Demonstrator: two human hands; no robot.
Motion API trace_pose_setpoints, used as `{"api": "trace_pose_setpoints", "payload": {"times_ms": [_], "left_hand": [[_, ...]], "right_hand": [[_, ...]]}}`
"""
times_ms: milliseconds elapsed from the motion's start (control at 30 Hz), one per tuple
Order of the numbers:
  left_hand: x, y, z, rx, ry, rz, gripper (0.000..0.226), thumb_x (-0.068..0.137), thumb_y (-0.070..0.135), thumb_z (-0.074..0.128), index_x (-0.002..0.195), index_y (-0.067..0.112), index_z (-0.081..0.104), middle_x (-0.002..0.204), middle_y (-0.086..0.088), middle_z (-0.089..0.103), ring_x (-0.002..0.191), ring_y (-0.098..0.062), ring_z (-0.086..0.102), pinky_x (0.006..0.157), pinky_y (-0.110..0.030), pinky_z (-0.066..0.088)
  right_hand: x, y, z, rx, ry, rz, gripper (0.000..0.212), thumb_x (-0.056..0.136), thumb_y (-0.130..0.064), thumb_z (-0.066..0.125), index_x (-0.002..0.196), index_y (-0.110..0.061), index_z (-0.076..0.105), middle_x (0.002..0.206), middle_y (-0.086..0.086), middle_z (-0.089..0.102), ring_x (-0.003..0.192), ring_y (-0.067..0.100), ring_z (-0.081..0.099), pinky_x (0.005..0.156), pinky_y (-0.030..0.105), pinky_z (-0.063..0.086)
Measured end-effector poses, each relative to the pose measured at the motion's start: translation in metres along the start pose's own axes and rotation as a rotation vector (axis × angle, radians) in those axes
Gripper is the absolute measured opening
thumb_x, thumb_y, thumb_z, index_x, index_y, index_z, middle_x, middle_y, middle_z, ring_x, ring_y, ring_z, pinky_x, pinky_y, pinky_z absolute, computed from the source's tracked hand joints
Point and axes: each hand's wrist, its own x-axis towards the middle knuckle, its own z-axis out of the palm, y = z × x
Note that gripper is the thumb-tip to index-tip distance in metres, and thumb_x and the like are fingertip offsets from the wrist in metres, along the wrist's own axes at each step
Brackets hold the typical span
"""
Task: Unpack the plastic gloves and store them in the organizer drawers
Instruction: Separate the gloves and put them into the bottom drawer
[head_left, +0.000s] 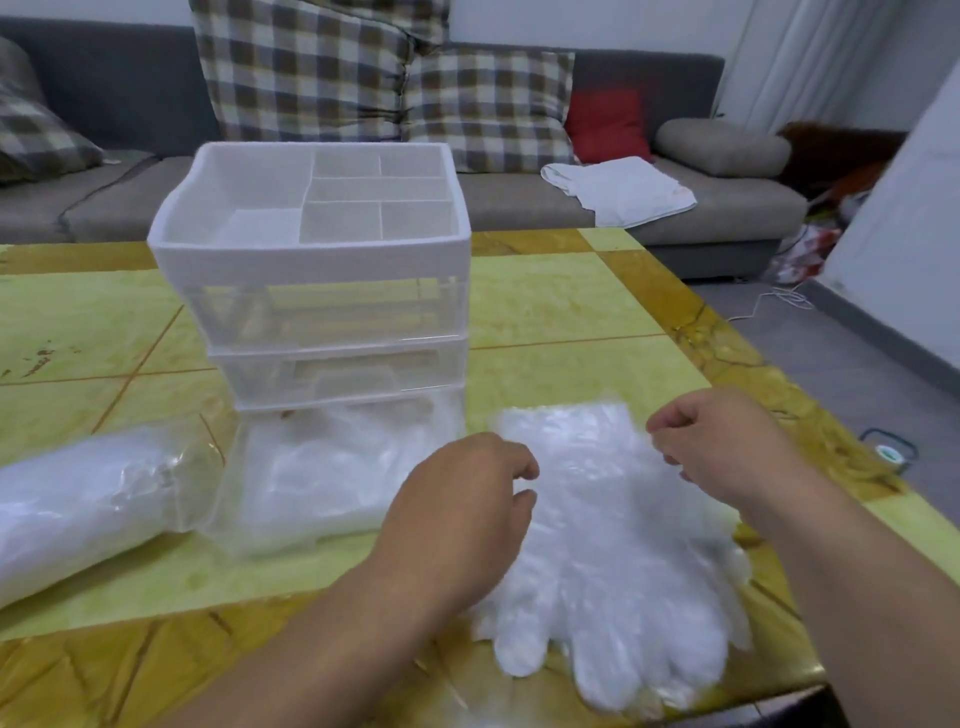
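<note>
The glove stack (613, 525) lies between the hands, right hand (727, 452) fingers seemingly pinching its far corner, left hand (462, 514) fingers curled at its edge, grip unclear, so a lopsided lift could fan the slick sheets short of the drawer (231, 488) to their left.

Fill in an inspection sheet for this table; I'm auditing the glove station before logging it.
Surface: yellow-green marbled table.
Job's things: organizer, bottom drawer pulled out holding gloves; loose glove stack at right; glove bag at left.
Clutter: small ring-shaped item by the right edge.
Grippers: left hand and right hand curled over the stack; grip unclear.
Cables: white cord on the floor.
Surroundings: sofa, plaid cushions, white cloth.
</note>
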Motion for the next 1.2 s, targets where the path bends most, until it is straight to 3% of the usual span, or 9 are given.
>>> {"api": "trace_pose_setpoints", "payload": {"times_ms": [100, 200, 300, 433, 533, 800, 967, 1100, 1200], "left_hand": [[-0.001, 0.003, 0.015, 0.080, -0.042, 0.059, 0.030, 0.102, 0.031, 0.044, 0.129, 0.033, 0.058, 0.130, 0.015, 0.054, 0.119, -0.009, 0.051, 0.097, -0.031, 0.044], [-0.004, 0.004, 0.028, 0.121, -0.080, 0.086, 0.025, 0.101, 0.028, 0.040, 0.114, 0.028, 0.061, 0.120, 0.013, 0.056, 0.112, -0.012, 0.052, 0.091, -0.034, 0.046], [-0.006, 0.005, 0.037, 0.192, -0.131, 0.110, 0.018, 0.097, 0.024, 0.038, 0.084, 0.023, 0.049, 0.096, 0.008, 0.052, 0.093, -0.014, 0.050, 0.079, -0.036, 0.047], [-0.006, 0.001, 0.039, 0.236, -0.156, 0.145, 0.019, 0.096, 0.021, 0.039, 0.079, 0.020, 0.048, 0.090, 0.006, 0.050, 0.088, -0.014, 0.047, 0.075, -0.037, 0.048], [-0.006, -0.003, 0.041, 0.232, -0.171, 0.177, 0.018, 0.094, 0.020, 0.041, 0.079, 0.020, 0.050, 0.090, 0.007, 0.051, 0.091, -0.013, 0.047, 0.075, -0.036, 0.049], [-0.009, -0.013, 0.046, 0.257, -0.174, 0.256, 0.015, 0.094, 0.020, 0.044, 0.081, 0.023, 0.048, 0.094, 0.008, 0.053, 0.092, -0.014, 0.046, 0.074, -0.037, 0.049], [-0.008, -0.016, 0.049, 0.233, -0.182, 0.283, 0.017, 0.095, 0.023, 0.044, 0.078, 0.024, 0.043, 0.094, 0.008, 0.053, 0.091, -0.014, 0.046, 0.076, -0.037, 0.049], [-0.007, -0.018, 0.049, 0.225, -0.183, 0.275, 0.016, 0.095, 0.021, 0.045, 0.079, 0.025, 0.043, 0.096, 0.009, 0.053, 0.091, -0.013, 0.046, 0.076, -0.036, 0.049], [-0.006, -0.019, 0.050, 0.223, -0.184, 0.279, 0.016, 0.094, 0.019, 0.046, 0.079, 0.025, 0.044, 0.095, 0.009, 0.053, 0.091, -0.012, 0.046, 0.075, -0.035, 0.049]], "right_hand": [[0.007, 0.010, -0.002, -0.003, -0.006, 0.004, 0.022, 0.084, -0.009, 0.063, 0.067, -0.021, 0.070, 0.070, 0.000, 0.070, 0.073, 0.027, 0.067, 0.072, 0.043, 0.057], [0.014, 0.016, 0.001, 0.059, -0.008, 0.014, 0.023, 0.085, -0.006, 0.060, 0.071, -0.020, 0.072, 0.075, -0.001, 0.073, 0.079, 0.025, 0.070, 0.078, 0.048, 0.060], [0.018, 0.018, 0.011, 0.115, -0.018, -0.023, 0.017, 0.086, -0.011, 0.064, 0.099, -0.014, 0.076, 0.090, -0.001, 0.074, 0.085, 0.022, 0.068, 0.077, 0.039, 0.057], [0.022, 0.016, 0.026, 0.075, -0.083, -0.088, 0.042, 0.087, -0.021, 0.070, 0.122, 0.000, 0.062, 0.107, 0.020, 0.066, 0.087, 0.030, 0.063, 0.072, 0.030, 0.042], [0.023, 0.012, 0.031, 0.083, -0.093, -0.068, 0.053, 0.084, -0.024, 0.076, 0.133, -0.015, 0.059, 0.110, 0.000, 0.063, 0.096, 0.019, 0.062, 0.077, 0.028, 0.045], [0.023, 0.000, 0.033, -0.087, 0.293, -0.137, 0.016, 0.084, -0.017, 0.070, 0.100, -0.019, 0.071, 0.093, -0.001, 0.066, 0.083, 0.021, 0.062, 0.067, 0.029, 0.048], [0.025, 0.001, 0.036, -0.144, 0.046, 0.028, 0.021, 0.079, -0.014, 0.060, 0.063, -0.001, 0.064, 0.054, 0.008, 0.052, 0.046, 0.025, 0.043, 0.044, 0.021, 0.028], [0.027, 0.000, 0.041, -0.046, -0.006, 0.091, 0.021, 0.076, -0.014, 0.061, 0.061, -0.011, 0.047, 0.055, 0.008, 0.039, 0.047, 0.023, 0.032, 0.046, 0.025, 0.023], [0.031, -0.001, 0.046, 0.128, -0.031, 0.081, 0.034, 0.075, -0.014, 0.071, 0.061, -0.003, 0.043, 0.057, 0.008, 0.029, 0.053, 0.021, 0.027, 0.055, 0.032, 0.023]]}}
